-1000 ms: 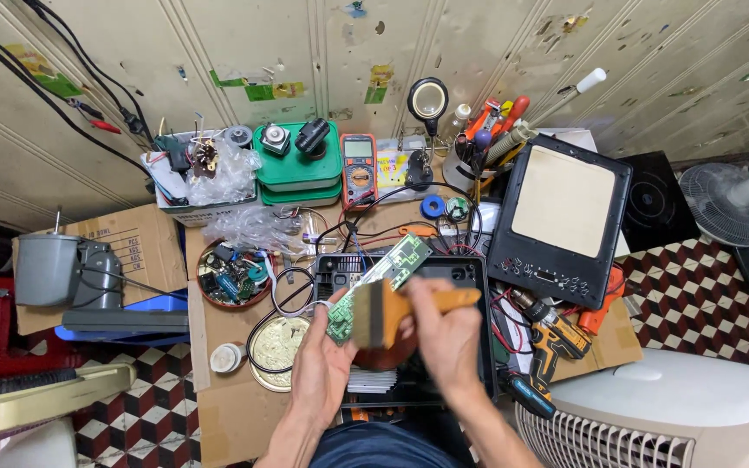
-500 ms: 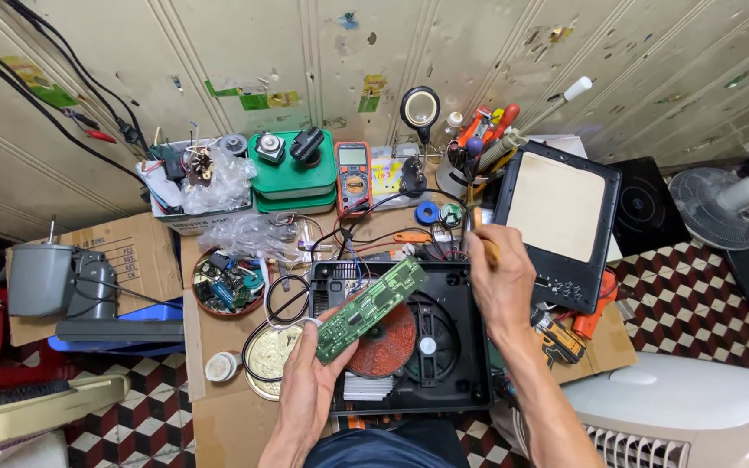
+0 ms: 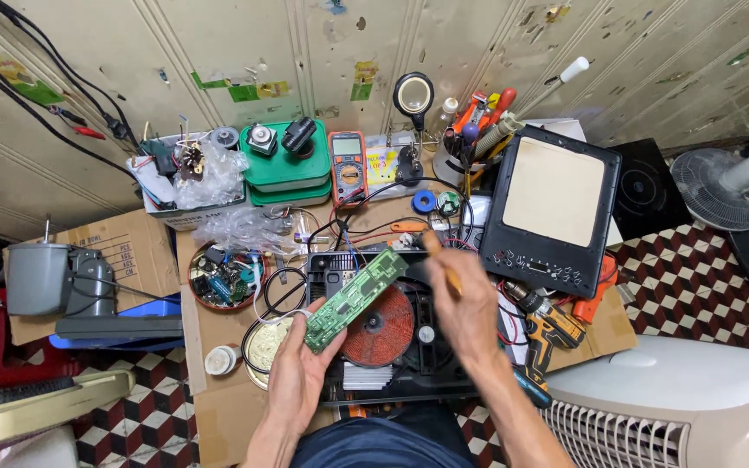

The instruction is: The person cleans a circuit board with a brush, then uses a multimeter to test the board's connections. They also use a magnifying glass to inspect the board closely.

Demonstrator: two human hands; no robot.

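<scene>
My left hand (image 3: 298, 374) holds a long green circuit board (image 3: 354, 298) by its lower end, tilted up to the right over an opened black induction cooker base (image 3: 426, 368) with a copper-coloured coil (image 3: 381, 327). My right hand (image 3: 470, 310) hovers just right of the board and grips a wooden-handled brush (image 3: 438, 253), which is blurred by motion. The brush end is hard to make out and seems clear of the board.
A black cooker top panel (image 3: 556, 201) leans at the right beside a yellow cordless drill (image 3: 550, 328). Behind stand a multimeter (image 3: 348, 168), green boxes (image 3: 286, 169), a magnifier lamp (image 3: 413, 92) and a tool cup (image 3: 465, 147). A round tin of parts (image 3: 223, 277) sits at the left.
My right hand took the brush off the board, swung up to the right, then came back beside the board. My left hand kept hold of the board and turned it slightly.
</scene>
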